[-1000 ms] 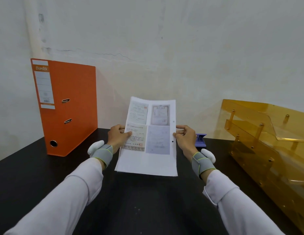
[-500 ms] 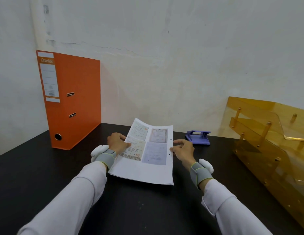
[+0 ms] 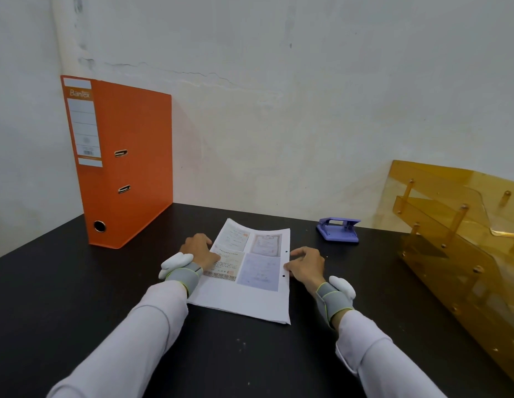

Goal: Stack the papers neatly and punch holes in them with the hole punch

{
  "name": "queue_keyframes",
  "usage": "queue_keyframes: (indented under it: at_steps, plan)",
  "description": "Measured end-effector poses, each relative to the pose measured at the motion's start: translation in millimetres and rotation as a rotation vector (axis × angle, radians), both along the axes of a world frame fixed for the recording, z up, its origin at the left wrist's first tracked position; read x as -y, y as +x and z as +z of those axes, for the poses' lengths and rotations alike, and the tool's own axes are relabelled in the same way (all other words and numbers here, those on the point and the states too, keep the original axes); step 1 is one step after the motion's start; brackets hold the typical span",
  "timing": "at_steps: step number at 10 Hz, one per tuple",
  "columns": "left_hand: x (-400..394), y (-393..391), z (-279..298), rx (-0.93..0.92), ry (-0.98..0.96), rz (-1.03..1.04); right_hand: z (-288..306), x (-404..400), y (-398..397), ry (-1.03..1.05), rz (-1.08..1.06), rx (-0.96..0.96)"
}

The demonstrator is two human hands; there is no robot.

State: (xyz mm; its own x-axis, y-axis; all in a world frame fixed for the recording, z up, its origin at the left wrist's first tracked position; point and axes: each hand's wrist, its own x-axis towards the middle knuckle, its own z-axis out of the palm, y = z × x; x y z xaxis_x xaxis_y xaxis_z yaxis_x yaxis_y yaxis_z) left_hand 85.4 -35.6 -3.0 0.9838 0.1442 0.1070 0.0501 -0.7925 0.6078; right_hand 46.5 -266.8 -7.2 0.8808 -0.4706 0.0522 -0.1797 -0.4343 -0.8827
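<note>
A thin stack of white papers (image 3: 250, 282) with printed pictures lies flat on the black table (image 3: 77, 297), two punched holes along its right edge. My left hand (image 3: 199, 250) rests on the stack's left edge, fingers on the sheet. My right hand (image 3: 306, 265) holds the right edge between the two holes, fingertips touching the paper. A purple hole punch (image 3: 338, 228) sits on the table behind and to the right of the stack, apart from both hands.
An orange ring binder (image 3: 121, 162) stands upright at the back left against the wall. A tiered amber plastic letter tray (image 3: 465, 234) fills the right side of the table. The wall runs close behind the table.
The stack came down from being held upright in the air to lying flat on the table. Both hands lowered with it and stay on its side edges.
</note>
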Motion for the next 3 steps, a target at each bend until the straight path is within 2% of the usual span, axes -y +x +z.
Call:
queue_keyframes:
  at_steps: [2, 3]
  plan:
    - [-5, 3, 4, -0.015, 0.162, 0.01, 0, 6, 4, -0.085, 0.018, -0.066]
    - [-2, 3, 16, -0.008, 0.161, 0.01, 12, 8, 7, -0.079, 0.009, -0.06]
